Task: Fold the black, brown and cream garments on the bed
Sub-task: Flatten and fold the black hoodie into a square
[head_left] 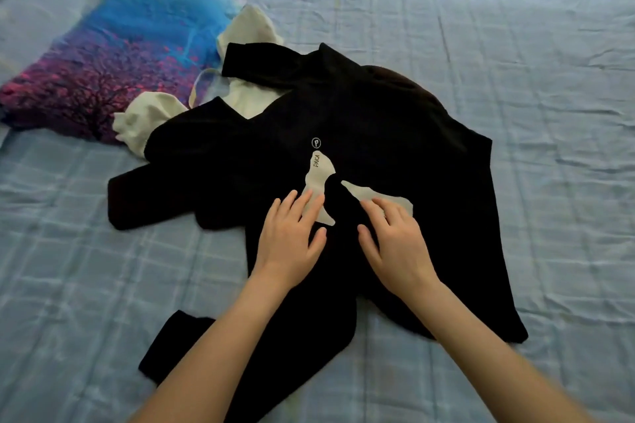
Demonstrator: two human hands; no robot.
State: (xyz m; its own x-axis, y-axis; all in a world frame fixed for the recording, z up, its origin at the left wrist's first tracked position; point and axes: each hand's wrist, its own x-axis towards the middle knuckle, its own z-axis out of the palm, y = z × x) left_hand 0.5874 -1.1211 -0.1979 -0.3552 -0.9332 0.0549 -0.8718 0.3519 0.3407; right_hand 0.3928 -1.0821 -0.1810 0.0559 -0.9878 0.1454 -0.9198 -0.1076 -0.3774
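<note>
Well, the person is leaning over the bed (481, 27) with both hands laid on the black long-sleeved top (395, 154), which is lying rumpled in the middle of the blue checked sheet, right in front of them. The left hand (292, 237) is resting flat with its fingers spread, the fingertips touching the cream print (318, 178) on the cloth; the right hand (395, 240) is lying just beside it, fingers loosely fanned over the other part of that print. Neither grip is closing on anything: both are open, palms down, pressing or smoothing rather than pinching. The top's bulk is running away from the person towards the far side, and I'd judge its long axis to be roughly along that line, with one sleeve (137, 203) trailing off to the left and another dark length hanging near the left forearm. So the loose cloth is lying mostly on the left hand's side, and that hand looks the nearer one for drawing a sleeve in. The cream garment (251, 96) is peeking out from under the top's far left edge, up against a brightly printed pillow (113, 55), and the brown garment (398, 79) is showing as a dark hump beneath the far right of the black one. None of the three looks folded yet.
</note>
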